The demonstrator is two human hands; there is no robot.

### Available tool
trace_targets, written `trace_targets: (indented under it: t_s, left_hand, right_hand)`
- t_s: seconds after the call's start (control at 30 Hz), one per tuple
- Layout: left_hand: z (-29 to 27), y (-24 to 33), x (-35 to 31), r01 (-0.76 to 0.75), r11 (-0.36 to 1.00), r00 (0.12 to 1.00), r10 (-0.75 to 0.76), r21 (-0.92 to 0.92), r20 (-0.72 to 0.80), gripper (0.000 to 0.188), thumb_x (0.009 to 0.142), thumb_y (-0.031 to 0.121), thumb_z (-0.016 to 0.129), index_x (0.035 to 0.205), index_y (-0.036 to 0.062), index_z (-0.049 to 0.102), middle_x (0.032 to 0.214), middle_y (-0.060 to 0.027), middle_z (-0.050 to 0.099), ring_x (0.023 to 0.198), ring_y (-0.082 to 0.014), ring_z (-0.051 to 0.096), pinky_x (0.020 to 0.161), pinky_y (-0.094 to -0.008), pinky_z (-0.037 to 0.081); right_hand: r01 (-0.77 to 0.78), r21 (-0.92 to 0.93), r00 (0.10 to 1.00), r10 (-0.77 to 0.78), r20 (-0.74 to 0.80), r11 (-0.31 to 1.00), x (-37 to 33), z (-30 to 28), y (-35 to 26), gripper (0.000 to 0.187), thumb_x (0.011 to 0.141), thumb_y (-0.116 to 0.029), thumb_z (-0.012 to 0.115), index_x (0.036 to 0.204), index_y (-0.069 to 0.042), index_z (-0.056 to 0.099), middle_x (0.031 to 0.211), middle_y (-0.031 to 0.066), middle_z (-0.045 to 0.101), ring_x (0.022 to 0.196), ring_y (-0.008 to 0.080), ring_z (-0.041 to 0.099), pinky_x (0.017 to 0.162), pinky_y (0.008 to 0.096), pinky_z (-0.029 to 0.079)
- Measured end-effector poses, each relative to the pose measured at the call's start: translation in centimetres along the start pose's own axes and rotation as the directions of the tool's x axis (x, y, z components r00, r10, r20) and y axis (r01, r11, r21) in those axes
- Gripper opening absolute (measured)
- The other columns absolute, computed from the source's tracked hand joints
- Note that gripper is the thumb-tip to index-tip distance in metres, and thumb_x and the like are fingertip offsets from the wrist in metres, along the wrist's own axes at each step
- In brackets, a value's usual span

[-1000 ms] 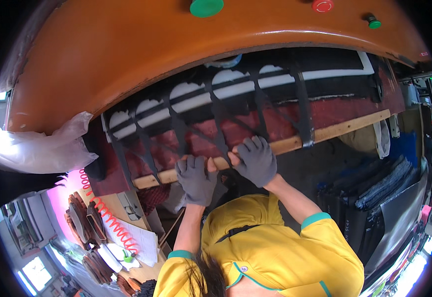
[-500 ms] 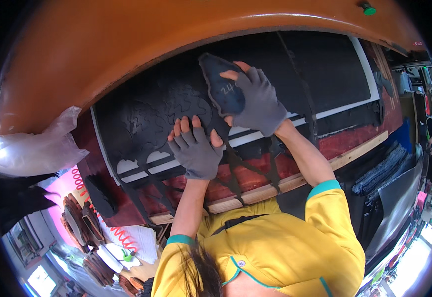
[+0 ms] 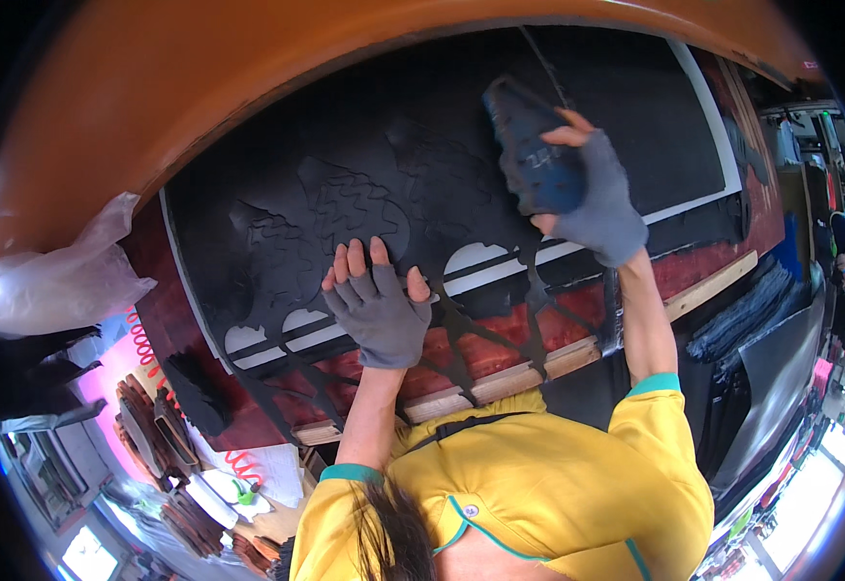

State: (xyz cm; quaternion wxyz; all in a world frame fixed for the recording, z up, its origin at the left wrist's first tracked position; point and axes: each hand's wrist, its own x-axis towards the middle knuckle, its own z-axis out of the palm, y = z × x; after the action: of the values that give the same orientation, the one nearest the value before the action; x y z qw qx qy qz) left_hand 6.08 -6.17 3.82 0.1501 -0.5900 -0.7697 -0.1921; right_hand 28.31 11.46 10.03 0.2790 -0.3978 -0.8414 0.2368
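Observation:
In grey fingerless gloves, both hands work over black sheet material (image 3: 635, 126) spread on a red board. My right hand (image 3: 601, 203) grips a dark blue cutting die (image 3: 536, 145) by its edges, thumb on the near side and fingers at the far right. The die is shoe-part shaped with a wavy left edge and a chalk mark on top. My left hand (image 3: 376, 310) lies palm down with fingers spread on the near edge of the sheet. Cut outlines (image 3: 345, 198) with wavy edges show in the sheet beyond it. Strips of cut waste hang over the near edge.
An orange machine head (image 3: 248, 68) arches over the far side. Clear plastic film (image 3: 78, 271) hangs at the left. More dies (image 3: 156, 426) stand on a shelf at lower left, near a red coiled cord. A wooden rail (image 3: 572, 361) borders the board; dark sheets (image 3: 752, 324) are stacked right.
My right hand has carried the die to the right, off the spot where a fresh wavy outline now shows. My left hand stays nearly in place.

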Motion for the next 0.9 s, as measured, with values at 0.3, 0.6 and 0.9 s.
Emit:
trace_targets:
  t_s: [0.3, 0.6, 0.9]
  left_hand:
    - [0.6, 0.0, 1.5, -0.003, 1.000, 0.999, 0.002, -0.005, -0.035, 0.045, 0.088, 0.031, 0.055, 0.123, 0.0027, 0.056, 0.127, -0.0182, 0.053, 0.123, -0.0370, 0.047, 0.101, -0.0533, 0.033]
    - [4.1, -1.7, 7.3, -0.028, 0.998, 0.982, 0.039, 0.062, -0.187, 0.040, 0.086, 0.028, 0.055, 0.117, 0.0020, 0.059, 0.121, -0.0162, 0.058, 0.115, -0.0366, 0.054, 0.094, -0.0515, 0.041]
    - [2.1, -1.7, 16.7, -0.204, 0.978, 0.867, 0.156, -0.052, -0.473, 0.049, 0.090, 0.032, 0.062, 0.127, 0.0014, 0.053, 0.134, -0.0211, 0.047, 0.129, -0.0428, 0.041, 0.103, -0.0576, 0.029]
  right_hand:
    - [-0.026, -0.032, 0.994, 0.022, -0.109, 0.999, -2.8, 1.4, 2.1, 0.087, 0.062, -0.020, 0.088, 0.136, -0.008, 0.045, 0.143, 0.0203, 0.043, 0.126, 0.0391, 0.049, 0.101, 0.0448, 0.044]
    - [0.052, 0.043, 0.977, -0.042, -0.211, 0.998, 4.5, 3.8, 4.4, 0.084, 0.067, -0.025, 0.087, 0.136, -0.003, 0.044, 0.135, 0.0223, 0.048, 0.120, 0.0418, 0.052, 0.098, 0.0439, 0.046]
    - [0.222, -0.201, 0.896, -0.281, -0.343, 0.954, -2.4, 7.1, -1.9, 0.050, 0.075, -0.017, 0.082, 0.117, -0.007, 0.057, 0.109, 0.0150, 0.060, 0.101, 0.0338, 0.058, 0.085, 0.0413, 0.048]
